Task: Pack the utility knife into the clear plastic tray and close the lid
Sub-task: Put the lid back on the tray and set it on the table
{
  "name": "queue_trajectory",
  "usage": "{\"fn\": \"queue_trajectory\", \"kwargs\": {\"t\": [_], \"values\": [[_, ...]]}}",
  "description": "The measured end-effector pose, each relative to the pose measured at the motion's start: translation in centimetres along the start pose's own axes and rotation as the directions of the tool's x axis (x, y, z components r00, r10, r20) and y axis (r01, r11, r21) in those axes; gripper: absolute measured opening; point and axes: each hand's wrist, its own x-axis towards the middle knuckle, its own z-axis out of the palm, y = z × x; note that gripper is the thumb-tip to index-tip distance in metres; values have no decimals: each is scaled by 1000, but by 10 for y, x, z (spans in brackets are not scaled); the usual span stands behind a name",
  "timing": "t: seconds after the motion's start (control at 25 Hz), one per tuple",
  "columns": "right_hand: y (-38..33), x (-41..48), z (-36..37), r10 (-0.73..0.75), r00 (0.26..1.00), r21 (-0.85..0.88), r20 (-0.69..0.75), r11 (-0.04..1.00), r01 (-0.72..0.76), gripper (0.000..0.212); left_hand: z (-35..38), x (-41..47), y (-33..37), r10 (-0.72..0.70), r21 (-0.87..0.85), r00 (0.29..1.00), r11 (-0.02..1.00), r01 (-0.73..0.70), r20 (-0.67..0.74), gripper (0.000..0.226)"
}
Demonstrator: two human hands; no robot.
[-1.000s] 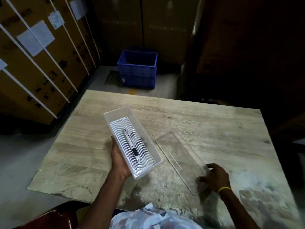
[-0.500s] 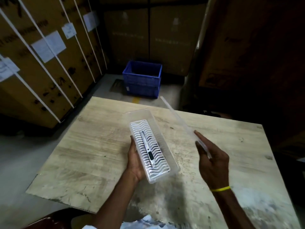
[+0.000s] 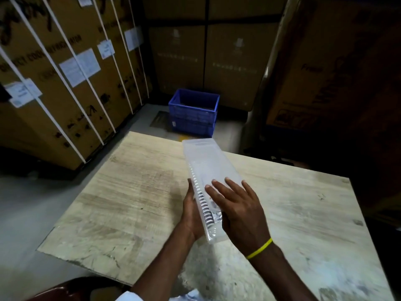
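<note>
The clear plastic tray [image 3: 196, 158] is held up above the wooden table [image 3: 134, 198], long axis pointing away from me. My left hand [image 3: 192, 210] grips its near left side from underneath. The clear lid [image 3: 213, 164] lies on top of the tray. My right hand [image 3: 237, 208] rests flat on the lid's near end, fingers spread. The ribbed white insert [image 3: 202, 202] shows through the left wall. The utility knife is hidden under the lid and my right hand.
A blue plastic crate [image 3: 194, 111] stands on the floor beyond the table's far edge. Tall strapped cardboard boxes [image 3: 65, 79] line the left, with more boxes behind and to the right. A dark red chair edge [image 3: 71, 290] shows at the bottom.
My right hand lifted the lid off the table, swung it over and laid it on the tray. My left hand raised the tray and turned it to point away from me.
</note>
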Motion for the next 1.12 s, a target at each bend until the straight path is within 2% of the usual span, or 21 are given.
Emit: {"fn": "queue_trajectory", "kwargs": {"t": [0.12,0.24,0.48,0.6,0.68,0.8,0.92,1.12], "values": [[-5,-10,4,-11,999,-8,42,1000,12,57,-5,7,4,-4,112,999,994,8,-34,87],[-10,-21,7,-6,996,-22,87,1000,8,59,-6,11,8,26,183,998,983,-15,-56,85],[-16,-36,5,20,991,11,133,1000,-22,61,-8,13,5,14,216,994,976,9,-106,85],[-9,-38,1,20,977,86,214,995,-39,56,-10,13,8,-5,212,996,977,24,-88,87],[0,-39,-3,7,961,126,276,991,-44,61,-9,12,9,-15,224,997,974,32,-78,88],[6,-38,-5,-40,944,112,326,994,4,64,-3,11,11,7,245,996,969,15,-90,81],[3,-42,1,-83,955,73,283,995,65,69,1,13,16,30,262,995,965,-6,-91,80],[-1,-36,15,-115,993,49,12,992,114,42,3,13,17,16,265,997,964,4,-74,105]]}}
